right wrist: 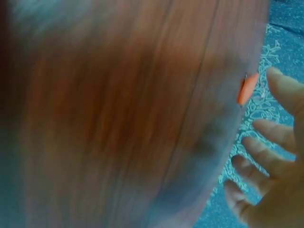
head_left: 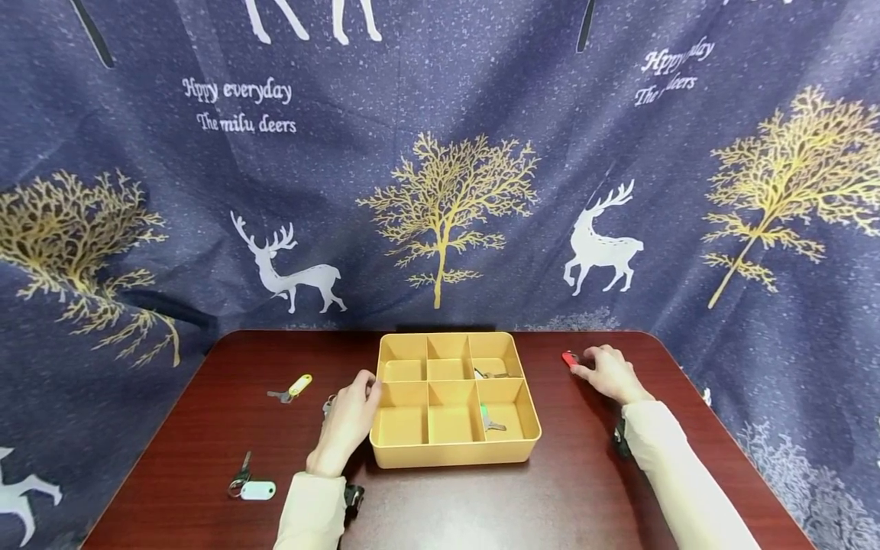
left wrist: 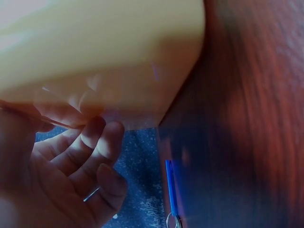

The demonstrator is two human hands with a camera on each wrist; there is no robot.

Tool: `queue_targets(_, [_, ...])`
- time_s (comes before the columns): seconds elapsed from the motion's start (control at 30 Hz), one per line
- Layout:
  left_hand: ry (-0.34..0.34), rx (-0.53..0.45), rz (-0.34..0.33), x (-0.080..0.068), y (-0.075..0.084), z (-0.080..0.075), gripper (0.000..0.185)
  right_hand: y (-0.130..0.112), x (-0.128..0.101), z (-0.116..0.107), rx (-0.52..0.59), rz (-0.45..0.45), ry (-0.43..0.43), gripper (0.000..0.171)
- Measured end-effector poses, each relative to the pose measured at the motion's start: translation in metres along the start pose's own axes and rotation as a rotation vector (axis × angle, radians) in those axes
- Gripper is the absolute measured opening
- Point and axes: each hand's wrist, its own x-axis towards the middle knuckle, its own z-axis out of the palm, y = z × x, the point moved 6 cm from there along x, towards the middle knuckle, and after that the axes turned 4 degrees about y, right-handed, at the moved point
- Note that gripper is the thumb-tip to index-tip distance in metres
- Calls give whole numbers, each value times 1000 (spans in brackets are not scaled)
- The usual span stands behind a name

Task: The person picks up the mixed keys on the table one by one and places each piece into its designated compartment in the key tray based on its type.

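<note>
My left hand (head_left: 347, 420) holds the left wall of a yellow six-compartment box (head_left: 454, 456); in the left wrist view its fingers (left wrist: 107, 142) bend at the rim. On the right, my right hand (head_left: 610, 374) reaches beside a red key tag (head_left: 569, 358), fingers loosely spread. The right wrist view has the thumb (right wrist: 285, 90) apart from that tag, which lies on the table. Inside the box, a key with a green tag (head_left: 492, 419) lies in the front right compartment. Other keys (head_left: 493, 375) lie in the back right one.
Left of the box on the brown table (head_left: 186, 466) lie a key with a yellow tag (head_left: 299, 385) and one with a pale green tag (head_left: 257, 490). A blue tag (left wrist: 171, 187) with a ring lies near my left hand. A patterned cloth (head_left: 440, 92) hangs behind.
</note>
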Motion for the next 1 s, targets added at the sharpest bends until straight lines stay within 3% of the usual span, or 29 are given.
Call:
queue_targets(0.37, [3, 7, -18, -1, -3, 0, 19, -9, 10, 13, -69, 190, -57, 37])
queue_targets(0.7, [12, 7, 8, 2, 1, 3, 17, 1, 11, 12, 0, 284, -124, 17])
queue_targets(0.8, [12, 4, 10, 2, 1, 3, 17, 1, 11, 11, 8, 279, -183, 18])
queue_targets(1.0, [16, 10, -1, 0, -1, 0, 17, -5, 15, 10, -6, 184, -315, 14])
